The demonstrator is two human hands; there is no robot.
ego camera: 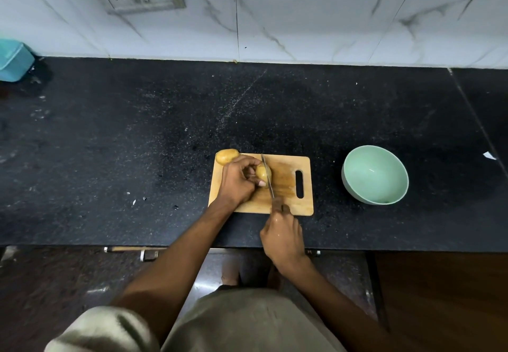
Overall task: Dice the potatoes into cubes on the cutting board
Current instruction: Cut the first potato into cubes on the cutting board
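Black speckled stone is forming the long countertop (137, 145) on which a rectangular pale wooden cutting board (286, 203) with a slotted handle hole at its right end is lying. On the board's left half, a yellow-brown unpeeled potato (263, 173) is sitting under the left hand (237, 184), whose fingers are curling over it and whose thumb is pressing against its near side, so the hand is gripping it in place. A narrow steel-bladed knife (268, 175) is resting its edge across the right part of that potato, the blade running from the far edge of the board toward the person. The right hand (283, 239) is wrapping its fingers tightly around the knife's dark handle, just past the board's near edge. A second whole yellow-brown potato (226, 156) is lying at the board's far left corner, partly overhanging it and just beyond the left hand's knuckles. Well to the right of the board, a round mint-green bowl (375, 174) is standing on the counter. A turquoise plastic container (13, 60) is sitting at the far left by the white marbled wall (330, 13).
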